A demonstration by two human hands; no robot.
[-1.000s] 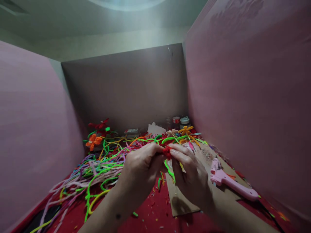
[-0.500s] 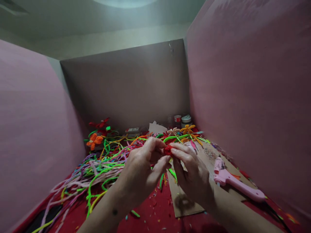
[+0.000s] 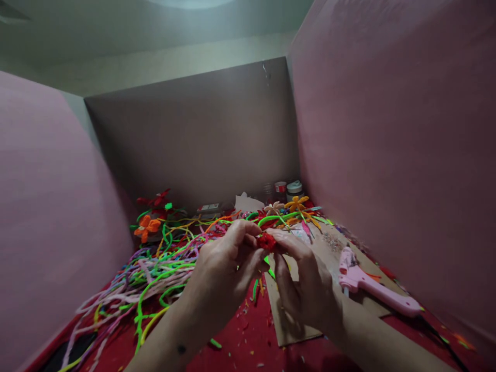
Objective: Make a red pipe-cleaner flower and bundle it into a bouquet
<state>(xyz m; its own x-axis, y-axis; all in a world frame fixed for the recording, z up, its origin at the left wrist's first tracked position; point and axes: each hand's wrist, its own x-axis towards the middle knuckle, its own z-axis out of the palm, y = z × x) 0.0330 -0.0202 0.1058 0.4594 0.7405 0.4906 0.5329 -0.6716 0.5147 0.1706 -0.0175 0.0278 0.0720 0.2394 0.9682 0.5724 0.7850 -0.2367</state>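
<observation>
A small red fuzzy pipe-cleaner piece point(image 3: 266, 241) sits between my two hands at the middle of the view. My left hand point(image 3: 231, 258) pinches its left side with thumb and fingers. On the other side, the fingertips of my right hand point(image 3: 304, 274) close on its right edge. Bright green pipe cleaner point(image 3: 279, 219) runs just behind the fingers. The undersides of the fingers and part of the red piece are hidden.
Tangled pipe cleaners point(image 3: 166, 274) cover the left side of the red cloth point(image 3: 240, 341). A pink glue gun point(image 3: 372, 287) lies at right on cardboard point(image 3: 275, 315). Orange flowers point(image 3: 147, 227) stand at back left; a lidded jar point(image 3: 295, 190) stands at the back. Pink panels rise on both sides.
My right fingers have shifted back toward the right edge of the red piece, so more of it shows. The whole view has turned slightly.
</observation>
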